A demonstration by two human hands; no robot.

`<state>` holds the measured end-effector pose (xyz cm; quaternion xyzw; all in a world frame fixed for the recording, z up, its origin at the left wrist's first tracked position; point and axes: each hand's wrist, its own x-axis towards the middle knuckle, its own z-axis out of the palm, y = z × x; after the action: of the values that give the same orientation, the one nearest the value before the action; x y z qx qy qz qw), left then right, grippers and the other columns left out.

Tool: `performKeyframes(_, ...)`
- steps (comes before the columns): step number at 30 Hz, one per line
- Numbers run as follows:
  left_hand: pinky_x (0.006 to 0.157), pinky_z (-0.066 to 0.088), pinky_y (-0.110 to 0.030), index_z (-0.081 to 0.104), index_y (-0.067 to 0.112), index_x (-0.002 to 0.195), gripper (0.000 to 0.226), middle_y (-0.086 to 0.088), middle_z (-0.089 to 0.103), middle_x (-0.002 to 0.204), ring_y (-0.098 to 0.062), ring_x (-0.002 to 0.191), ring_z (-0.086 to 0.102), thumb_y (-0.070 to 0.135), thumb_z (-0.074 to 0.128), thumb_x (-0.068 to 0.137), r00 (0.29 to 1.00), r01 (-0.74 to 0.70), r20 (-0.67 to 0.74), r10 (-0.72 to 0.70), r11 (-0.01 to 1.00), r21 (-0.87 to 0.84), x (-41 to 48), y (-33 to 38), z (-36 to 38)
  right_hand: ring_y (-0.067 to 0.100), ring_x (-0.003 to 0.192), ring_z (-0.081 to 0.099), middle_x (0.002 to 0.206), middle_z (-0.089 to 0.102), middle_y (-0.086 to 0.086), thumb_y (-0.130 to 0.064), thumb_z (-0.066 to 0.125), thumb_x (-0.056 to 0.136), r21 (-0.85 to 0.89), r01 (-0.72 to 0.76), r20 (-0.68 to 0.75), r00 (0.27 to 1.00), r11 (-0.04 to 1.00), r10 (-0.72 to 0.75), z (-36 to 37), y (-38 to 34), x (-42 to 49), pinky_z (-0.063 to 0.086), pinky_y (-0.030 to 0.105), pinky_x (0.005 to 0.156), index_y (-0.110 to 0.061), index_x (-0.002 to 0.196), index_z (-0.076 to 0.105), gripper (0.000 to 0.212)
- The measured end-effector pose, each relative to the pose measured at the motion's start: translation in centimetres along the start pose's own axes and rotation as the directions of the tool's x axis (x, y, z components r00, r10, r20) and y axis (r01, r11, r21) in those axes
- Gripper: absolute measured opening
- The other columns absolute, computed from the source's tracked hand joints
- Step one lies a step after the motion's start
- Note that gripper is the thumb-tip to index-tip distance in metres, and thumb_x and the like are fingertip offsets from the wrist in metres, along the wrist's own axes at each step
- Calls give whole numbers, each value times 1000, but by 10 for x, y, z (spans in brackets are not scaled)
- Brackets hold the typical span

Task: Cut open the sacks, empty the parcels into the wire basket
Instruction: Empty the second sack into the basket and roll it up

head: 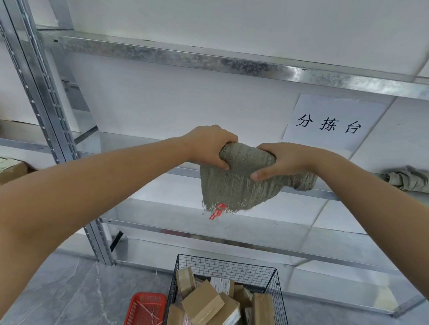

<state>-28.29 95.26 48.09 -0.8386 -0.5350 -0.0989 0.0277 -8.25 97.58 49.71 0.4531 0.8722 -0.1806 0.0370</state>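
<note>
Both arms raised at shelf height. Left hand and right hand each grip the bunched top of a grey-green sack, which hangs limp, a red tag at its frayed lower edge. Directly below on the floor: wire basket holding cardboard parcels. Red crate just beside its left. Another folded sack lies on the metal shelf to the right.

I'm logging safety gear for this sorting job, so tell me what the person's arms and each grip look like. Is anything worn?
Nothing worn shows. The left grip and right grip are bare hands, with no gloves and no rings visible. The left forearm and right forearm are bare to the frame edge, with no sleeve, watch or band in view.
</note>
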Motion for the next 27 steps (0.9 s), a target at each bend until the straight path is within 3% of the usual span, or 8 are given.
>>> performKeyframes(6,73,40,-29,55,16,109,30,0,61,105,-20,97,55,30,60,83,993,-36,-112,46,995,97,-5,-2,2,19,96,63,108,62,1,-34,70,77,212,-101,166,984,972,66,2,4,6,53,34,84,-22,111,52,40)
performKeyframes(9,77,41,-30,51,16,116,38,-1,57,111,-20,102,54,34,61,83,995,-22,-95,33,994,108,-4,-3,5,18,93,60,102,60,-1,-32,71,76,144,-75,63,996,987,67,2,2,7,51,33,81,-21,106,53,36)
performKeyframes(12,87,41,-30,49,19,122,57,6,51,110,-14,103,48,37,73,74,985,75,160,-56,991,-113,0,-3,-2,18,87,57,95,58,-1,-31,73,73,-13,-23,-55,998,1000,23,4,0,6,49,31,75,-20,97,54,32)
performKeyframes(15,86,40,-25,47,20,126,63,7,50,114,-12,102,49,37,75,72,934,139,356,-36,953,-270,4,-1,-13,19,84,54,89,56,-1,-29,73,71,-104,12,-164,986,994,-29,11,1,1,44,27,66,-21,93,49,33)
performKeyframes(19,94,43,-31,45,22,129,64,3,49,123,-15,106,50,40,72,74,928,139,368,-51,966,-216,11,1,-23,23,90,58,96,63,3,-36,70,72,-262,2,-302,950,965,-83,17,3,-2,45,31,71,-19,108,50,44)
performKeyframes(22,89,43,-30,47,21,125,65,6,51,113,-15,101,51,40,76,70,917,127,396,-50,977,-170,14,5,-25,25,91,58,99,64,2,-39,67,74,-376,-18,-387,911,927,-139,20,3,-4,41,29,69,-19,110,49,46)
performKeyframes(25,80,42,-28,55,17,109,51,5,55,99,-17,93,54,40,77,68,926,108,373,-50,985,-137,14,8,-21,22,90,56,101,62,-1,-40,70,72,-338,-9,-388,912,941,-131,22,3,-7,39,29,70,-20,111,48,50)
performKeyframes(27,76,42,-27,59,15,105,47,4,56,95,-17,89,53,36,78,68,951,76,305,-38,991,-112,11,9,-19,18,92,51,105,56,-2,-44,74,69,-198,13,-286,956,980,-70,19,3,-9,40,29,76,-21,119,44,63)
